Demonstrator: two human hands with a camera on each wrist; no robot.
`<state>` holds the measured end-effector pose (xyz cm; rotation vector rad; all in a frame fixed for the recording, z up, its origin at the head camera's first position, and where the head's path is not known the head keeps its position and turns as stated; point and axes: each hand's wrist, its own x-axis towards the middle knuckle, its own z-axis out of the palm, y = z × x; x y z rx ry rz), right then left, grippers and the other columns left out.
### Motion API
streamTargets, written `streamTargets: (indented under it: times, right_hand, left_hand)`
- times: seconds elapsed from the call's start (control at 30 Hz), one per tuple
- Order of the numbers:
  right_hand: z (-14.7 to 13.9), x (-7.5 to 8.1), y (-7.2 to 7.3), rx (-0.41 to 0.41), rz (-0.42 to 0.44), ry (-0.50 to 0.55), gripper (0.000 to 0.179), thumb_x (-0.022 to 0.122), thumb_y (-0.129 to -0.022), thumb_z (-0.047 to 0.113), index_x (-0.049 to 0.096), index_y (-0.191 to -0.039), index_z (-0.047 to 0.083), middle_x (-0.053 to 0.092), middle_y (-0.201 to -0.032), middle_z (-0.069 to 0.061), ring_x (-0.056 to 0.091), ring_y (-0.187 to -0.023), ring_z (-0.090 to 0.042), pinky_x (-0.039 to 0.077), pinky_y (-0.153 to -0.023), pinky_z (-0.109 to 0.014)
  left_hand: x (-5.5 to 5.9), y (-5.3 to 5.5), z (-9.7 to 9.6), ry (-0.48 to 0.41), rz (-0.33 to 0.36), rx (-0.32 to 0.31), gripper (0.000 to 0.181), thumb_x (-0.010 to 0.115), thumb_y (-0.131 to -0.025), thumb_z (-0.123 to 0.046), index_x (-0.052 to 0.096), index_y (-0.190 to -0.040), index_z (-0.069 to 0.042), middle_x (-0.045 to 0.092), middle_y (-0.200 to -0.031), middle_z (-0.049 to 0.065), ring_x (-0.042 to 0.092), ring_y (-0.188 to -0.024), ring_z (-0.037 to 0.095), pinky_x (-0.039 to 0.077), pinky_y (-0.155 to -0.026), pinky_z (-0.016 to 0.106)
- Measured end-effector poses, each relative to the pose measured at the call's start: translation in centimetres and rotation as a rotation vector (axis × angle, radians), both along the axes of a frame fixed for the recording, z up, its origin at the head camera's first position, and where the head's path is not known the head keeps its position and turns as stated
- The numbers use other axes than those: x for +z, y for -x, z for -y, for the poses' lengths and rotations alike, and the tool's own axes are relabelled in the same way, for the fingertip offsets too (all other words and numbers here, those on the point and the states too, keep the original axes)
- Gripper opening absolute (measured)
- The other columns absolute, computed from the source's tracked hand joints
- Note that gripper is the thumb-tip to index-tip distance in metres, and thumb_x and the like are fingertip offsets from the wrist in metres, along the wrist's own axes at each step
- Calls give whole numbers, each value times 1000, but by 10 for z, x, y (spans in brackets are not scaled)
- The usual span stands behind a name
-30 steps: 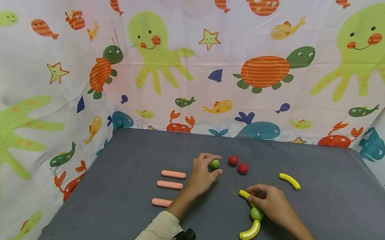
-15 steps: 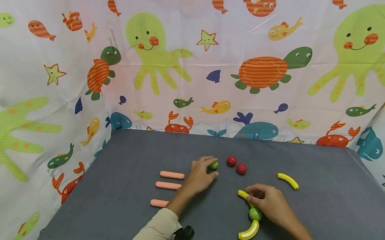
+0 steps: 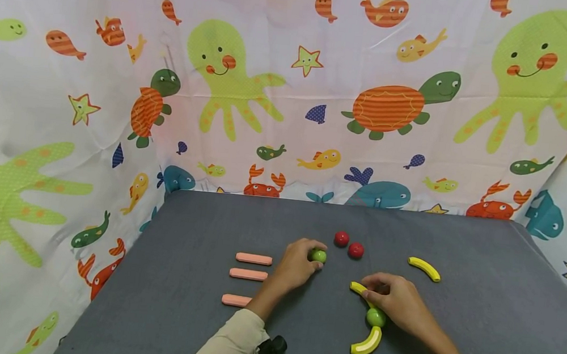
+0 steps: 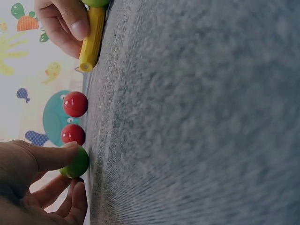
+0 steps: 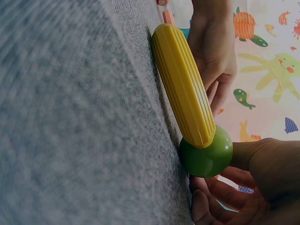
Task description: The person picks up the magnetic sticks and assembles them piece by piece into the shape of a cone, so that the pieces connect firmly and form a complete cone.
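My left hand (image 3: pixel 299 264) pinches a small green ball (image 3: pixel 318 255) between thumb and fingers, low over the grey table. In the left wrist view, the thumb lies on the upper side of this green ball (image 4: pixel 77 163). My right hand (image 3: pixel 397 296) holds a yellow curved piece (image 3: pixel 359 287), banana-like, by thumb and fingers. That piece's near end meets a second green ball (image 3: pixel 376 317), and another yellow curved piece (image 3: pixel 366 343) runs from the ball toward me. The right wrist view shows this ribbed yellow piece (image 5: pixel 183 84) close up against the green ball (image 5: pixel 206 152).
Two red balls (image 3: pixel 355 250) sit just beyond my left hand. A third yellow curved piece (image 3: pixel 425 269) lies to the right. Several pink sticks (image 3: pixel 253 258) lie in a column at left, the nearest partly behind my forearm. A patterned curtain (image 3: pixel 291 98) hangs behind the table (image 3: pixel 178 315).
My left hand has come slightly toward me with the green ball, whose lined side showed earlier and whose smooth side shows now. My right hand has stayed in place on the yellow piece.
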<state>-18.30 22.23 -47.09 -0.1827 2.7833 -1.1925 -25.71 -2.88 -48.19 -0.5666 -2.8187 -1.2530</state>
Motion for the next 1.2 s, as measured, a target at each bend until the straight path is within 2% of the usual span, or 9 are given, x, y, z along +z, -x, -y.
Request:
streamTargets:
  times: [0.2,0.43,0.7,0.87,1.0,1.2]
  right_hand:
    - [1,-1,0,13,-22,5,20,83,-93,20,79,-111,11,71,-91,4,63,-83,-12,50,-69,-25]
    - [1,-1,-2,30,-68,-3,21,84,-92,19,79,-110,8,71,-89,5,62,-81,-9,50,-67,-25]
    - [1,-1,-2,11,-69,-5,20,83,-92,16,80,-108,5,71,-92,3,62,-82,-11,50,-67,-24]
    - [0,-2,-1,11,-71,-11,20,82,-92,15,80,-109,4,69,-93,1,61,-82,-12,50,-66,-25]
    - [1,-2,-2,13,-82,-19,18,82,-92,14,80,-108,5,67,-93,1,60,-81,-12,49,-66,-25]
    - [0,0,-2,21,-79,-16,17,81,-93,15,79,-108,7,67,-95,1,60,-81,-13,49,-66,-25]
  left_hand:
    - [-2,-6,2,-56,19,-16,36,82,-94,-12,75,-129,-12,70,-116,5,64,-102,19,52,-88,33]
    - [-3,-19,4,-126,30,-28,35,81,-96,-20,76,-130,-16,69,-111,1,62,-91,11,50,-78,27]
    - [-1,-33,-2,-204,40,-49,31,80,-97,-21,77,-127,-13,75,-113,-1,71,-94,9,56,-82,24]
    - [1,-39,-4,-242,77,-68,36,84,-92,-16,77,-127,-12,75,-114,0,68,-87,4,55,-80,23]
    - [-1,-42,-4,-254,110,-79,38,85,-91,-11,76,-128,-15,75,-118,0,66,-85,3,55,-79,22]
    - [-6,-43,-2,-262,149,-99,38,84,-93,-18,75,-129,-14,77,-115,0,68,-85,1,56,-78,23]
